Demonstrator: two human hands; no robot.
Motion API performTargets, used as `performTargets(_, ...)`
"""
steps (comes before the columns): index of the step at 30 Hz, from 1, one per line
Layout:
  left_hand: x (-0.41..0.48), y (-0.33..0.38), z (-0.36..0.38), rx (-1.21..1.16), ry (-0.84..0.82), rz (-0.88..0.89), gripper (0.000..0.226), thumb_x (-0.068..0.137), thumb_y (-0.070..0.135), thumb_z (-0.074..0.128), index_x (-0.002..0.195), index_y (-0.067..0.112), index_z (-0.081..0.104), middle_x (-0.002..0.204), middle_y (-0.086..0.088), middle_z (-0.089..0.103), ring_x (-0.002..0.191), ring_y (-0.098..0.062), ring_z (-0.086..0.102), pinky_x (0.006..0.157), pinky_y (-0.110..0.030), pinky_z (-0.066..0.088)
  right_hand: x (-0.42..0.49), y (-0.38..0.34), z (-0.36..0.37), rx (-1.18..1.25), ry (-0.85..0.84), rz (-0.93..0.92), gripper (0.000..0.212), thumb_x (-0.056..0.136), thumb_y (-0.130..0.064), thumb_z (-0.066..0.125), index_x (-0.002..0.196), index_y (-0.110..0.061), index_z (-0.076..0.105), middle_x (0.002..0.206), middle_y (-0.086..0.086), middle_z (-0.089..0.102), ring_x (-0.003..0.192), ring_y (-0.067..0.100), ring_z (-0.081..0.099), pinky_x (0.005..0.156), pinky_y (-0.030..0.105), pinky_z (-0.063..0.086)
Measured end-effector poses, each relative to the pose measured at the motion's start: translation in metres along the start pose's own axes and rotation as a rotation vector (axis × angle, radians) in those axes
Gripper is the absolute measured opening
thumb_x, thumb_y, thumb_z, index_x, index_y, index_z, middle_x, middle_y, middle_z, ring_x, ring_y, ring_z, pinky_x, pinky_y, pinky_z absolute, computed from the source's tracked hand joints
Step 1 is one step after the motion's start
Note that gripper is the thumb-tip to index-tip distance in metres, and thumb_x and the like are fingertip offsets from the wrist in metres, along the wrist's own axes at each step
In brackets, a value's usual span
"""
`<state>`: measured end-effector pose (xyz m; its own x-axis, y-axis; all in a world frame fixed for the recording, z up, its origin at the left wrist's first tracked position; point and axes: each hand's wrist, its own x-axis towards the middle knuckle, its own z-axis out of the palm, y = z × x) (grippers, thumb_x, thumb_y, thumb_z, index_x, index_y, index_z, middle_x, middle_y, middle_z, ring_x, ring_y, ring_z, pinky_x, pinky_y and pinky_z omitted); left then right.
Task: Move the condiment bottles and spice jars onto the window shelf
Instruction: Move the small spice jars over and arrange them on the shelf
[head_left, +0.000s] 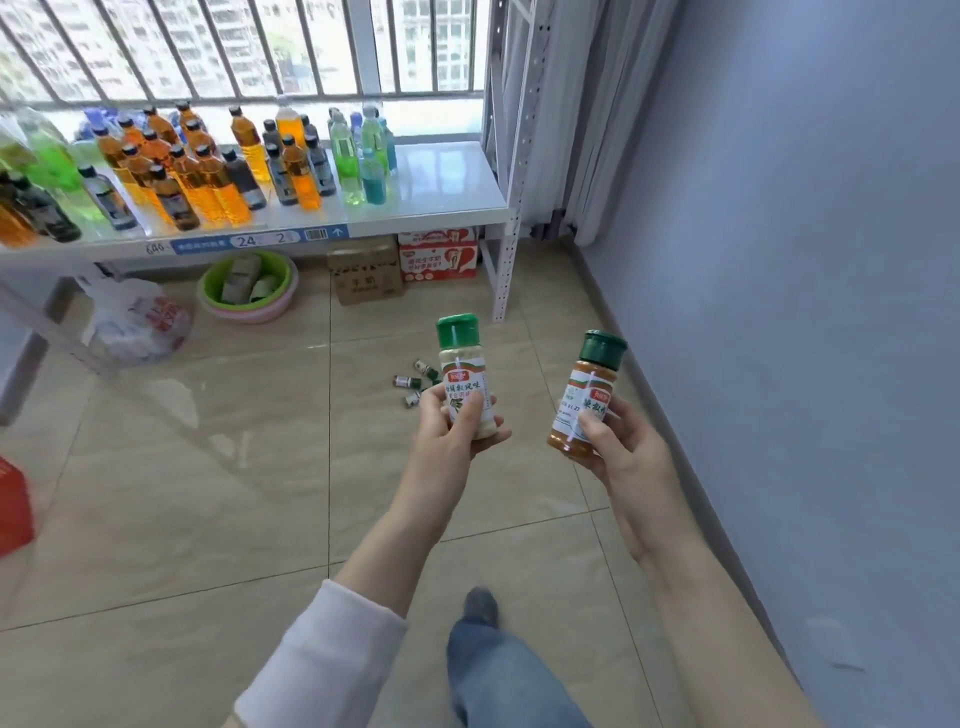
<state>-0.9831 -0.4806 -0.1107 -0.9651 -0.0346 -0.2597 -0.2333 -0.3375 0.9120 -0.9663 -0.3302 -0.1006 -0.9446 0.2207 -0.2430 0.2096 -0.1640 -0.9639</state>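
Long sleeve (317, 665) on the left arm: pale pinkish white, soft fabric, cuff bunched at mid-forearm. The left hand (444, 439) and right hand (626, 454) bare; right forearm (691, 566) bare to frame edge. Blue denim jeans (498, 675) on one leg. Grey shoe (480, 603), blurred.

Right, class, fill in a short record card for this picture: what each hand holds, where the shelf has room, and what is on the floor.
left hand: grips pale-powder jar, green cap, upright
right hand: grips orange-powder jar, green cap, tilted
window shelf: coloured bottles crowd left and middle; right end bare
floor: small bottles lying on the tiles beyond the left hand
under shelf: green basin, cartons
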Motion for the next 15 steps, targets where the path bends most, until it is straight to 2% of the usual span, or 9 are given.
performTargets(6,0.109,0.061,0.021,0.02,-0.059,0.055,0.016,0.096,0.015,0.043,0.111,0.016,0.036,0.101,-0.015,0.048,0.094,-0.026,0.054,0.065,-0.015,0.052,0.114,-0.049,0.038,0.016,-0.057,-0.059,0.03,0.089,-0.009,0.056,0.119,-0.009,0.055,0.1,-0.003,0.067,0.09,0.01,0.066,0.081,0.028,0.055)
performTargets(10,0.177,0.093,0.017,0.024,-0.075,0.085,0.029,0.095,0.016,0.046,0.12,0.016,0.031,0.103,-0.01,0.049,0.093,-0.016,0.056,0.073,-0.016,0.053,0.188,-0.075,0.077,0.009,-0.106,-0.098,0.029,0.088,-0.01,0.057,0.117,-0.012,0.053,0.099,-0.003,0.067,0.085,0.007,0.066,0.079,0.026,0.055)
performTargets(15,0.27,0.136,0.004,0.057,-0.046,0.154,0.033,0.094,0.011,0.049,0.123,0.009,0.032,0.1,-0.008,0.053,0.089,-0.014,0.059,0.076,-0.018,0.055,0.281,-0.105,0.133,-0.001,-0.143,-0.152,0.034,0.086,-0.012,0.06,0.119,-0.013,0.054,0.103,0.003,0.068,0.089,0.012,0.068,0.082,0.032,0.055)
